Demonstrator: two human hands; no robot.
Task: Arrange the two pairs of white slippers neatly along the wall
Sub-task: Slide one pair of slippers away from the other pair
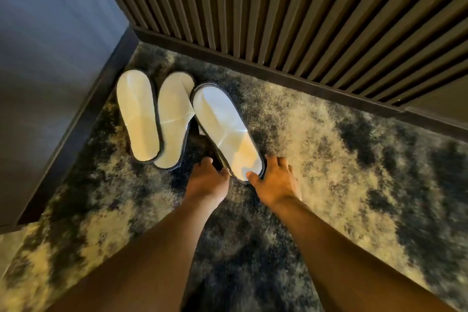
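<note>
Three white slippers with dark edging show on the mottled carpet near the room corner. The leftmost slipper point(138, 115) lies beside the left wall, and a second slipper point(174, 119) lies right against it. A third slipper point(225, 129) sits to their right, tilted, its toe overlapping the second one; a sliver of white under it may be another slipper. My right hand point(274, 182) grips the third slipper's heel, thumb on top. My left hand point(207, 177) touches the same heel from the left side, its fingers curled at the rim.
A dark ribbed wall point(291, 7) with a dark skirting board point(278, 75) runs across the back. A grey-blue wall point(50, 45) with its own dark skirting stands on the left. The grey and cream carpet point(342, 159) stretches off to the right.
</note>
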